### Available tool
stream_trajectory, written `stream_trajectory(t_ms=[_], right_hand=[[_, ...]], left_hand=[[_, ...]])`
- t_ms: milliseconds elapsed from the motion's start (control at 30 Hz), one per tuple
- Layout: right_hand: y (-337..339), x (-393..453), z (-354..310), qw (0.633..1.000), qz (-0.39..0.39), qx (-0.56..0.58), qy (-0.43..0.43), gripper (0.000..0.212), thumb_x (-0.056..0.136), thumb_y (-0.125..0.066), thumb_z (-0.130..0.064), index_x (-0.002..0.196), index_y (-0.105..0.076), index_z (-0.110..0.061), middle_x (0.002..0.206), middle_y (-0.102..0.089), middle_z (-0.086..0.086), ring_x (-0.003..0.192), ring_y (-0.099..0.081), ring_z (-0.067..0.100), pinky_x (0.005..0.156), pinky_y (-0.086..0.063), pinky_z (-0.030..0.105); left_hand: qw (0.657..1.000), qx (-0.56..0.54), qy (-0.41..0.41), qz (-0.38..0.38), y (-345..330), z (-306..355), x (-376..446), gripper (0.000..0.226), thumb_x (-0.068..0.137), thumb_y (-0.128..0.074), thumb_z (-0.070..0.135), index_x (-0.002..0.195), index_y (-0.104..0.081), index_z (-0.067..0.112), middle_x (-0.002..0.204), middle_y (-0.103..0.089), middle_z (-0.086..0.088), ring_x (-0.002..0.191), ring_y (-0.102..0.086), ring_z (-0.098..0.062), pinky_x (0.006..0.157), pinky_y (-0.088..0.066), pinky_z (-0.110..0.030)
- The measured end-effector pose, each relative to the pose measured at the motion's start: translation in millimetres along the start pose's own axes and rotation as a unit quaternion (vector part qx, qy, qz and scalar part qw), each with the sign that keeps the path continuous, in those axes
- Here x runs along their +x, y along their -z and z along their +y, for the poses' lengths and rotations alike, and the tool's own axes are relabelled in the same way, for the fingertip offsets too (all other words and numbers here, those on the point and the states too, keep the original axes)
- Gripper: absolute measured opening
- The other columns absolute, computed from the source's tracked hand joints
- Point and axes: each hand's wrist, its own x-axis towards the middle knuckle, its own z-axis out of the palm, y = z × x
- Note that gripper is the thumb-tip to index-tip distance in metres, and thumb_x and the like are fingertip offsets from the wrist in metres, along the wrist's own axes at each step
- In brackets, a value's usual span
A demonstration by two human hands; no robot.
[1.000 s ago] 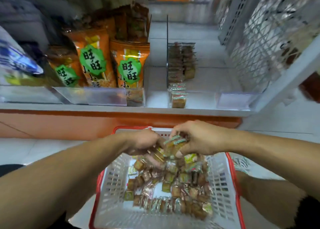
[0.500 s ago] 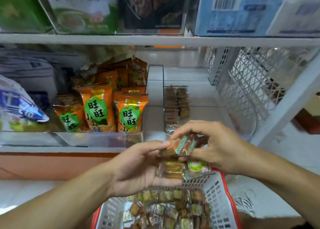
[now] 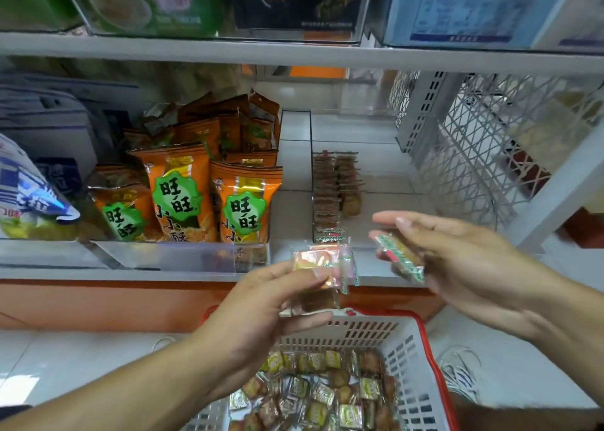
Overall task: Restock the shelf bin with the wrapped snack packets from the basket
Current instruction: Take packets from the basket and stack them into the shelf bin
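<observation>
My left hand (image 3: pixel 261 309) holds a small stack of wrapped snack packets (image 3: pixel 322 267) in front of the shelf edge. To its right, my right hand (image 3: pixel 457 260) pinches a few more packets with green-and-red wrapper ends (image 3: pixel 400 257). Both hands hover above the white basket with a red rim (image 3: pixel 421 349), which holds many loose packets (image 3: pixel 327 391). Behind the hands, a clear shelf bin (image 3: pixel 385 182) contains two rows of the same packets (image 3: pixel 336 189) standing along its left side.
Orange snack bags (image 3: pixel 209 195) fill the clear bin to the left. A blue-and-white bag (image 3: pixel 29 195) lies at the far left. A white mesh panel (image 3: pixel 474 156) closes the shelf on the right. Boxes stand on the upper shelf (image 3: pixel 294 51).
Both hands rose out of the basket with packets, up to the shelf front. They were together a moment ago and have now drawn apart, each holding its own packets.
</observation>
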Motion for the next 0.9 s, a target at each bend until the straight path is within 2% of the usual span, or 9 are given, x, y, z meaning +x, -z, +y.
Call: stream_trajectory(t_ms=[67,167,233,333,500,600,667,767,900], right_hand=[[-7,-2,4,0.995,-0.034,0.075,-0.063,0.031,0.089,-0.059,-0.017,0.114,-0.076,-0.008,0.114,-0.073,0.011,0.101,-0.067,0.026,0.081,-0.062,0.031],[-11,-3,9,0.994,-0.064,0.060,-0.061,0.049,0.081,-0.067,-0.005,0.129,-0.064,-0.009,0.119,-0.073,0.011,0.114,-0.066,0.032,0.100,-0.054,0.041],[-12,-4,10,0.991,-0.094,0.056,-0.074,0.059,0.075,-0.071,0.002,0.132,-0.060,-0.010,0.123,-0.070,0.017,0.113,-0.068,0.032,0.093,-0.058,0.037],[-15,-7,13,0.980,-0.174,-0.011,-0.095,0.052,0.080,-0.071,0.006,0.128,-0.067,-0.014,0.129,-0.066,0.021,0.108,-0.064,0.027,0.078,-0.059,0.027],[-18,-10,24,0.973,-0.208,-0.095,-0.023,0.061,0.081,-0.073,0.014,0.134,-0.059,-0.011,0.136,-0.064,0.011,0.107,-0.068,0.033,0.079,-0.057,0.032],[-20,-10,28,0.975,-0.182,-0.124,-0.001,0.062,0.075,-0.078,0.015,0.127,-0.063,-0.015,0.125,-0.069,0.014,0.094,-0.072,0.026,0.074,-0.058,0.031],[-18,-8,29,0.975,-0.176,-0.133,0.001,0.060,0.073,-0.081,0.014,0.121,-0.067,-0.019,0.121,-0.070,0.013,0.092,-0.074,0.027,0.073,-0.060,0.032],[-15,-6,29,0.971,-0.172,-0.163,0.014,0.059,0.071,-0.085,0.007,0.118,-0.068,-0.024,0.121,-0.070,0.011,0.098,-0.074,0.029,0.077,-0.061,0.036],[-14,-7,28,0.944,-0.158,-0.276,0.086,0.060,0.071,-0.089,-0.006,0.118,-0.068,-0.037,0.115,-0.071,-0.003,0.101,-0.073,0.020,0.085,-0.060,0.037]], left_hand=[[0.999,0.029,-0.019,0.034,-2,-2,-2,0.043,0.067,-0.092,0.038,0.102,-0.081,0.014,0.107,-0.078,-0.007,0.098,-0.075,-0.017,0.081,-0.061,-0.030],[0.993,0.079,-0.054,0.070,-4,-1,-6,0.044,0.065,-0.092,0.038,0.103,-0.080,0.020,0.106,-0.079,-0.008,0.099,-0.075,-0.023,0.086,-0.060,-0.032],[0.985,0.119,-0.077,0.095,-7,0,-9,0.047,0.058,-0.092,0.042,0.101,-0.080,0.027,0.106,-0.079,-0.006,0.102,-0.075,-0.028,0.094,-0.059,-0.042],[0.974,0.163,-0.098,0.121,-11,1,-13,0.055,0.050,-0.094,0.047,0.101,-0.079,0.033,0.113,-0.076,0.000,0.107,-0.072,-0.025,0.100,-0.054,-0.050],[0.965,0.205,-0.117,0.117,-12,-1,-14,0.048,0.055,-0.096,0.038,0.099,-0.078,0.033,0.106,-0.077,0.003,0.098,-0.071,-0.014,0.092,-0.055,-0.040],[0.952,0.255,-0.129,0.111,-13,-4,-13,0.043,0.056,-0.091,0.039,0.096,-0.078,0.030,0.100,-0.078,0.003,0.098,-0.072,-0.016,0.093,-0.054,-0.042],[0.948,0.281,-0.104,0.103,-11,-4,-12,0.033,0.061,-0.082,0.031,0.094,-0.077,0.030,0.096,-0.078,-0.001,0.094,-0.073,-0.019,0.093,-0.056,-0.048],[0.970,0.239,-0.011,0.042,-8,-3,-10,0.017,0.079,-0.080,0.008,0.096,-0.078,0.010,0.097,-0.077,-0.019,0.085,-0.076,-0.028,0.087,-0.061,-0.052],[0.982,0.169,0.082,-0.035,-9,2,-9,0.017,0.086,-0.065,-0.002,0.097,-0.077,0.000,0.083,-0.075,-0.009,0.066,-0.069,-0.010,0.079,-0.065,-0.039]])
